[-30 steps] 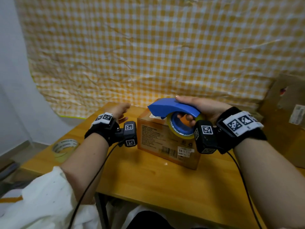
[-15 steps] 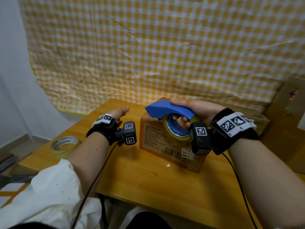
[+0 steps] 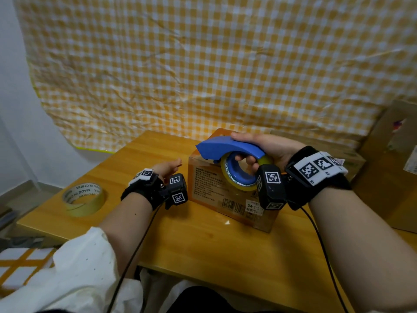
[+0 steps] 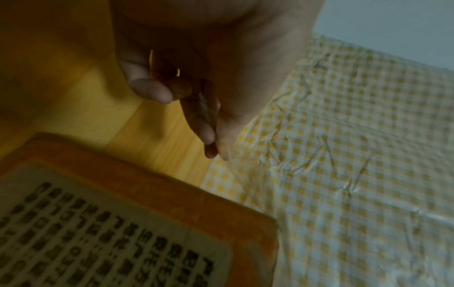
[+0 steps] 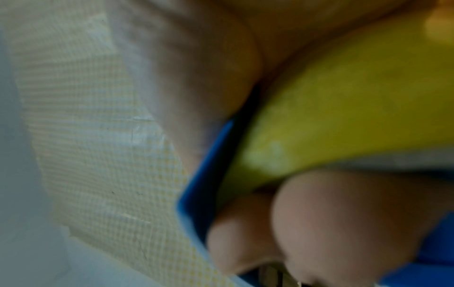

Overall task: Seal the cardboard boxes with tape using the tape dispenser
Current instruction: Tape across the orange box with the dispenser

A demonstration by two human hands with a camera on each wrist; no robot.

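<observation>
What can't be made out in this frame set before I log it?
- Top seam of the cardboard box: head view, hidden by the tape dispenser and right hand, so any tape laid is unseen.
- Dispenser's blade: right wrist view, blurred, fingers in front.
- Left hand: head view, wrist strap covers it; whether it touches the box is unclear.
- Brown box: head view, cut by right edge.

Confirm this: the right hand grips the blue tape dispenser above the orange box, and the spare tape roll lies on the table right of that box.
One thing is wrong: the spare tape roll lies left of the orange box, near the table corner, as the head view shows. The right hand does grip the blue tape dispenser above that box.
</observation>
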